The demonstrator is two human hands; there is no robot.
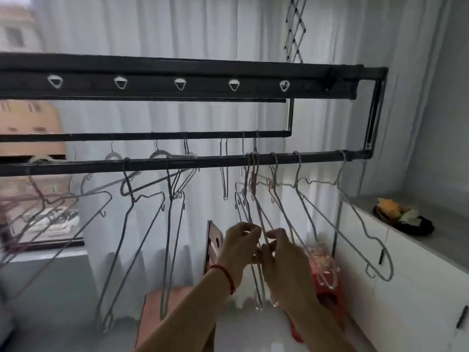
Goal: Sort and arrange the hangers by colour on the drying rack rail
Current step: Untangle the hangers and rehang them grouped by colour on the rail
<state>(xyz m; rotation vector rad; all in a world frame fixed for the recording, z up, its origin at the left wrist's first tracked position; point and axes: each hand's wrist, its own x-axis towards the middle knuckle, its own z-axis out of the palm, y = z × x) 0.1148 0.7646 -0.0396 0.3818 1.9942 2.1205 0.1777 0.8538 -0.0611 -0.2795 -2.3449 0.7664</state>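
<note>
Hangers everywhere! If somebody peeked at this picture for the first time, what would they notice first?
Probably the two hands in the middle, the left hand and right hand, pinching a bunch of thin wire hangers together. Next, the long dark rail crossing the picture, with more hangers dangling along it at odd angles. Off to the right, a dark plate of food sits on a white cabinet.

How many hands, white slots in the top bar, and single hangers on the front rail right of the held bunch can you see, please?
Hands: 2, left hand and right hand
White slots: 5
Single hangers right of the held bunch: 3
Total: 10
</note>
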